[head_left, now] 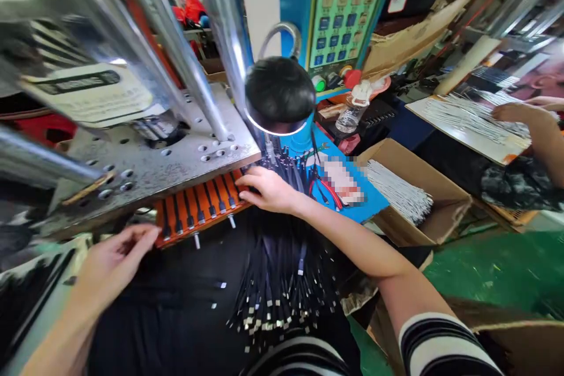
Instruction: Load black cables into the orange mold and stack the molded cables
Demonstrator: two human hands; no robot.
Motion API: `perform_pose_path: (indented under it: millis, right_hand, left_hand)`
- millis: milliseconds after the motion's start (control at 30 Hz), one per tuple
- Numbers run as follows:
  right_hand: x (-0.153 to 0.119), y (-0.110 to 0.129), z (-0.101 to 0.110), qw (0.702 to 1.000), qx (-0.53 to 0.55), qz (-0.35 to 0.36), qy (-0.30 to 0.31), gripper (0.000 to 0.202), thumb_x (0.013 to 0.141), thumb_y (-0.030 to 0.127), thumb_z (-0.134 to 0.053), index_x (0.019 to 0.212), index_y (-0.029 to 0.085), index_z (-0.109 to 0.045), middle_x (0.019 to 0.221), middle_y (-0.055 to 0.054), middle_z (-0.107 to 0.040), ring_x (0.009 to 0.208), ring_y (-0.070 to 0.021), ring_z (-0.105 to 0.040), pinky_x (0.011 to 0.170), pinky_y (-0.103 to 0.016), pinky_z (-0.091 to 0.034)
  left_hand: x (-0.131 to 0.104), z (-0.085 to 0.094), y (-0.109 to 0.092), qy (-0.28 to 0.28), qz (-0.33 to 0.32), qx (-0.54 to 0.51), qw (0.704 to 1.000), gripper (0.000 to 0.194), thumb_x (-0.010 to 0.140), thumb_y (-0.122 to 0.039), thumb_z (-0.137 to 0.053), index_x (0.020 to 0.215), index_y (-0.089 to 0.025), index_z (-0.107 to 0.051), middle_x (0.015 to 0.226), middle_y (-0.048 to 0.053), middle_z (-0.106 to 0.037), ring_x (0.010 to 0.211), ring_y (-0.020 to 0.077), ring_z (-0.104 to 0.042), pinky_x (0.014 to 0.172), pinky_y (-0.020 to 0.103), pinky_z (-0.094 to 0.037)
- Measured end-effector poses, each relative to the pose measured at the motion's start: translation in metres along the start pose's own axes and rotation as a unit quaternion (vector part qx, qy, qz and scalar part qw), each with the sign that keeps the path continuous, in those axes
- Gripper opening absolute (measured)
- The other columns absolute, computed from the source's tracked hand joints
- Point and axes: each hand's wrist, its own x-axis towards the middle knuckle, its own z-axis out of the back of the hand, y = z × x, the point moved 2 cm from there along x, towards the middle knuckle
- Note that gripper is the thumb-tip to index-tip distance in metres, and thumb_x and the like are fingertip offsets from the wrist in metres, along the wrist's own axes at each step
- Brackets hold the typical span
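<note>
An orange fixture plate (206,207) with a row of slots, each holding a black cable end, sits partly under the machine's steel plate. My left hand (117,255) is closed at its left end, thumb and fingertips meeting the edge. At the opposite end, my right hand (271,189) is curled with thumb and fingers against the plate. Two pale pins stick out along the near side. Just below my right forearm hangs a thick bundle of black cables (277,282) with metal USB plugs at their ends. Two loose plugs lie on the black cloth (176,305).
Above stands a press with a steel plate (176,150) and upright rods. A round black lamp (281,94) and a control panel (346,20) are beyond. Pliers (330,192) lie on a blue board. Boxed white cables (399,191) are right; another person's hand (513,113) touches white cables.
</note>
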Motion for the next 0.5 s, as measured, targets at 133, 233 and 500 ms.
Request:
perform_pose_path:
  millis: [133,233,500]
  right_hand:
    - [0.025,-0.016,-0.019,0.999,0.041,-0.028,0.006,0.018,0.084,0.023,-0.064,0.099,0.016,-0.068,0.097,-0.009,-0.070,0.094,-0.0228,-0.062,0.090,-0.038,-0.049]
    - [0.042,-0.031,-0.036,0.996,0.050,-0.077,0.005,0.020,0.083,0.031,-0.061,0.095,0.016,-0.068,0.090,-0.008,-0.070,0.090,-0.0251,-0.062,0.089,-0.043,-0.049]
    - [0.103,-0.042,-0.060,0.989,0.065,-0.122,-0.051,0.022,0.085,0.040,-0.063,0.096,0.021,-0.067,0.112,-0.007,-0.069,0.108,-0.0260,-0.059,0.097,-0.044,-0.048]
  left_hand:
    - [0.010,-0.014,-0.013,-0.008,-0.022,0.035,0.999,0.062,0.073,-0.061,-0.052,0.117,-0.019,-0.063,0.099,0.007,-0.073,0.085,0.0268,-0.068,0.074,0.035,-0.055]
    - [0.029,-0.027,-0.027,0.037,-0.069,0.074,0.994,0.058,0.085,-0.060,-0.043,0.120,-0.017,-0.060,0.123,0.012,-0.065,0.116,0.0294,-0.060,0.100,0.038,-0.047]
    - [0.070,-0.039,-0.040,0.116,-0.050,0.123,0.984,0.069,0.093,-0.065,-0.032,0.143,-0.019,-0.045,0.145,0.008,-0.049,0.142,0.0319,-0.034,0.115,0.041,-0.034]
